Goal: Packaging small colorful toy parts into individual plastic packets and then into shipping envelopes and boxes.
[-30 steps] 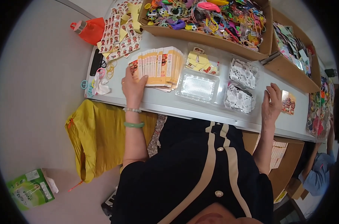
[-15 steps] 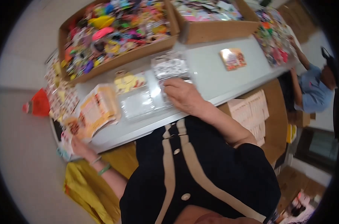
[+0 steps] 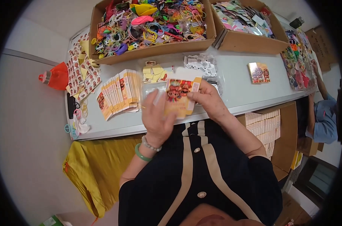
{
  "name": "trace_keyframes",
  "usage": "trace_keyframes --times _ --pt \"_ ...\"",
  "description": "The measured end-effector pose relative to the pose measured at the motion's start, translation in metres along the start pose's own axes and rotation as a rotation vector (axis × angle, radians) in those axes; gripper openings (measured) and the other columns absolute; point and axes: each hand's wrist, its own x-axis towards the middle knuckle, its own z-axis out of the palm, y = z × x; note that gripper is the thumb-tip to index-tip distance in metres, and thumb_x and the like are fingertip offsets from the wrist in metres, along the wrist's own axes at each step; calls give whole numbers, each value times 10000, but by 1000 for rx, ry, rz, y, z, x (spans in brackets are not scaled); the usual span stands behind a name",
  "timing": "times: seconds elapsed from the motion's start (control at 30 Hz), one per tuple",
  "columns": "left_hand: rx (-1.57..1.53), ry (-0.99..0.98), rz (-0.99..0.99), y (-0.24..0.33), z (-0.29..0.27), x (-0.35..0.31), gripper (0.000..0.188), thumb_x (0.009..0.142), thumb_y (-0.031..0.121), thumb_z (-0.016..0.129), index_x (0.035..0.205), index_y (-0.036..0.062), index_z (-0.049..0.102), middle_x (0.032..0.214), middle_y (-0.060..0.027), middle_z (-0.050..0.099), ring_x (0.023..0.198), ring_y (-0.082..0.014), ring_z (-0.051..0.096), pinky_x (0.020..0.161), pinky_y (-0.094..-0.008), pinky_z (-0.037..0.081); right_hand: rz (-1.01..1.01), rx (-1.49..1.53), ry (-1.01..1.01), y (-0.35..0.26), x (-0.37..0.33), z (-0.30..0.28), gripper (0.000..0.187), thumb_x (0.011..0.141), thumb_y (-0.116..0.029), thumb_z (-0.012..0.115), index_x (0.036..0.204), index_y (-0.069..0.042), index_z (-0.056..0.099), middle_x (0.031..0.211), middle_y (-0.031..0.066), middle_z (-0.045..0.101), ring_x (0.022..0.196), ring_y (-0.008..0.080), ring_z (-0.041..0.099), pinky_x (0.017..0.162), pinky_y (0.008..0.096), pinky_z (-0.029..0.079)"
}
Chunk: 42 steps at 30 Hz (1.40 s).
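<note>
A small yellow-orange folding carton (image 3: 182,101) with cartoon figures is held up in front of me above the table's front edge. My right hand (image 3: 212,101) grips its right side, thumb on the printed face. At the carton's left side, my left hand (image 3: 157,118) has its fingers spread and is partly smeared by motion. Whether it touches the carton I cannot tell. To the left lies a fanned stack of similar flat cartons (image 3: 120,92). Clear plastic sleeves (image 3: 150,90), yellow paper pieces (image 3: 154,73) and black-and-white printed packets (image 3: 202,64) lie behind my hands.
Cardboard boxes of colourful small toys (image 3: 152,51) and cards (image 3: 254,44) stand along the back. Sticker sheets (image 3: 80,73) lie at the left. One carton (image 3: 259,72) sits at the right. Below it, an open box (image 3: 287,147) holds packed cartons. A co-worker (image 3: 323,116) is at far right.
My left hand has come from the carton stack at the left to the middle. My right hand has lifted off the packets and now holds a carton. The view has shifted.
</note>
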Motion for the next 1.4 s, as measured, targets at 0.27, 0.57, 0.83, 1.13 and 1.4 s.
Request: trace_keyframes --times 0.27,0.57,0.83,1.13,1.4 --pt "-1953 -390 -1273 -9 32 -8 425 935 131 501 1323 9 376 1258 -118 506 1153 -243 518 995 -405 423 -217 -567 41 18 -10 0 531 810 -38 633 1295 -11 420 1173 115 557 1050 169 558 904 300 449" --pt "-1755 -582 -1195 -9 16 -2 502 887 190 593 1306 12 382 1225 -110 517 1112 -222 542 957 -365 446 -579 -1080 -46 2 -7 -6 440 721 -68 698 1132 -83 541 1393 199 354 1293 382 312 1062 437 271" --pt "-1568 -679 -1059 -4 19 -3 671 678 184 803 1211 4 436 1015 -74 589 890 -147 599 766 -278 508 -269 -504 -461 -21 0 -21 325 682 -110 733 946 -77 546 1415 135 363 1327 278 311 1079 398 238" --pt "-1192 -139 -845 6 21 3 438 747 93 760 1108 0 529 1015 -63 627 901 -126 604 788 -269 508 -18 -467 -176 -2 -12 -2 366 809 -191 654 1108 -2 562 1069 98 598 1014 158 543 895 302 411" --pt "-1331 -118 -933 -7 21 1 273 835 115 681 1038 9 532 966 -37 616 878 -86 576 801 -236 476 -43 -504 -22 15 -7 -8 211 843 -153 617 981 4 588 813 62 625 747 98 572 687 245 458"
